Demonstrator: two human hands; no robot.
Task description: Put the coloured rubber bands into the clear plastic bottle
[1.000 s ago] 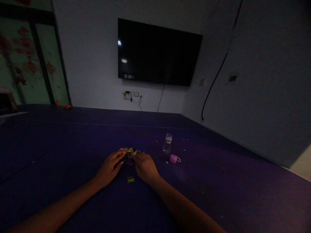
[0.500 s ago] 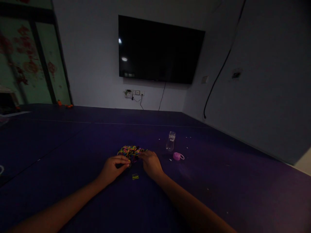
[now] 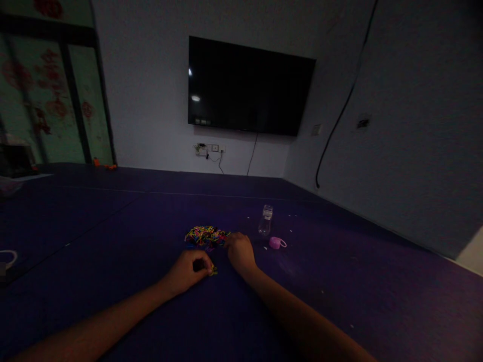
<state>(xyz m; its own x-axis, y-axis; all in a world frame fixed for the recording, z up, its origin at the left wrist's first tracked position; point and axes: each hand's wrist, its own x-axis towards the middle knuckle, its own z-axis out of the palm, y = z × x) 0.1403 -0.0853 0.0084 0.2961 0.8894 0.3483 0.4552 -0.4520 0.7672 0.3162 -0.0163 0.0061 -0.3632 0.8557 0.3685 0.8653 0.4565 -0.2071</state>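
A heap of small multicoloured rubber bands point(image 3: 204, 235) lies on the dark purple floor mat in front of me. My left hand point(image 3: 190, 269) is nearer to me than the heap, thumb and forefinger pinched together at the small group of yellow-green rubber bands point(image 3: 215, 270); whether it grips one is too small to tell. At the heap's right edge rests my right hand point(image 3: 240, 251), its fingers curled down against the bands. Its fingertips are mostly hidden behind the hand.
Right of the heap are a clear plastic bottle point(image 3: 265, 221) and a pink cap with a loop point(image 3: 275, 243). Small white scraps dot the mat point(image 3: 320, 266). A television point(image 3: 249, 88) hangs on the far wall, and a black cable point(image 3: 335, 125) runs down the right wall.
My left hand has moved from the heap's near edge toward me and right, onto the yellow-green bands. My right hand stays at the heap's right edge. The view has tilted slightly up.
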